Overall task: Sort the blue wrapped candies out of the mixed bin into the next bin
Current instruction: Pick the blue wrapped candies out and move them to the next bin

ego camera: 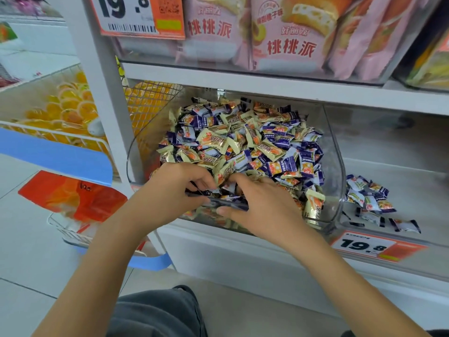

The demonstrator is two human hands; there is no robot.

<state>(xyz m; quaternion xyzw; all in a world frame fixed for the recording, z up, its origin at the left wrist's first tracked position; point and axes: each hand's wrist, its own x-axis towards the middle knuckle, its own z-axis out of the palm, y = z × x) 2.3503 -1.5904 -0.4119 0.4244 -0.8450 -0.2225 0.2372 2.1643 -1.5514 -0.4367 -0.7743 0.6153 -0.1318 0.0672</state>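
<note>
A clear plastic mixed bin (336,152) on the middle shelf is heaped with blue wrapped candies (290,164) and cream-and-gold wrapped candies (269,149). Both hands are at its front lip. My left hand (175,188) has its fingers curled round blue wrapped candies at the front edge. My right hand (262,205) lies over the pile beside it, its thumb and fingers pinching blue wrappers. The clear bin to the right (388,166) holds a small heap of blue wrapped candies (369,198) near its front.
Pink snack packs (286,37) fill the shelf above. Orange price tags (369,245) hang on the shelf fronts. To the left, wire baskets hold yellow jelly cups (70,105) and an orange bag (73,193). My knee in grey trousers (158,312) is below.
</note>
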